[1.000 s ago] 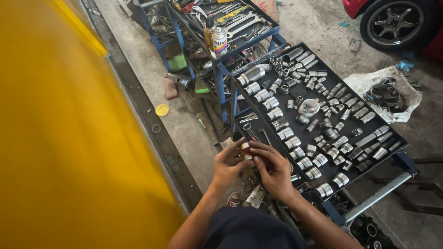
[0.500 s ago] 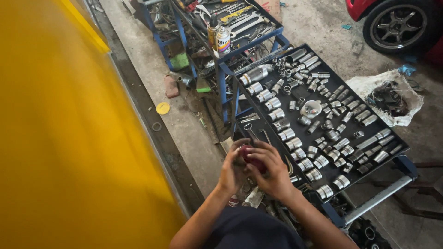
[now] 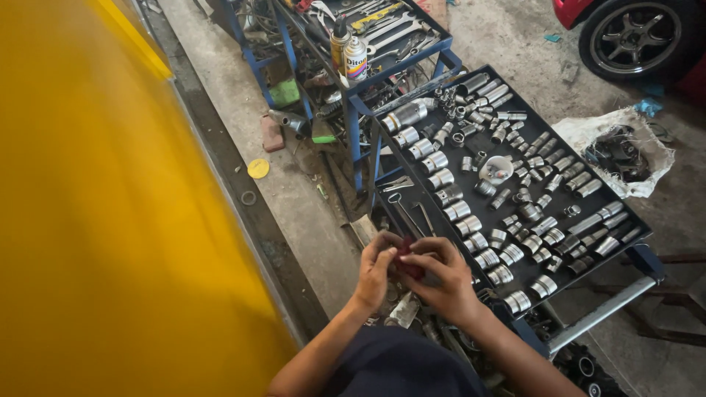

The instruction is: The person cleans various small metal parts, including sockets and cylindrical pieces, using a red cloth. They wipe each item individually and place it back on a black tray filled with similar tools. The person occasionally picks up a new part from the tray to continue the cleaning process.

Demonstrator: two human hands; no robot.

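My left hand (image 3: pixel 376 269) and my right hand (image 3: pixel 440 283) meet at the near left corner of a black tool tray (image 3: pixel 640 234). Together they close around a small dark red object (image 3: pixel 407 259), which is mostly hidden by my fingers. The tray holds several rows of shiny metal sockets (image 3: pixel 462 209), large ones nearest my hands and smaller ones farther right. A few thin hand tools (image 3: pixel 403 208) lie on the tray just beyond my fingers.
A blue metal cart (image 3: pixel 358 110) with wrenches and a spray can (image 3: pixel 355 59) stands beyond the tray. A big yellow surface (image 3: pixel 110 220) fills the left. A car wheel (image 3: pixel 634 38) is at top right, a white bag of parts (image 3: pixel 618 151) beneath it.
The view has drifted, so my hands sit lower in the frame. They stay together at the tray corner, and the dark red object now shows between my fingers.
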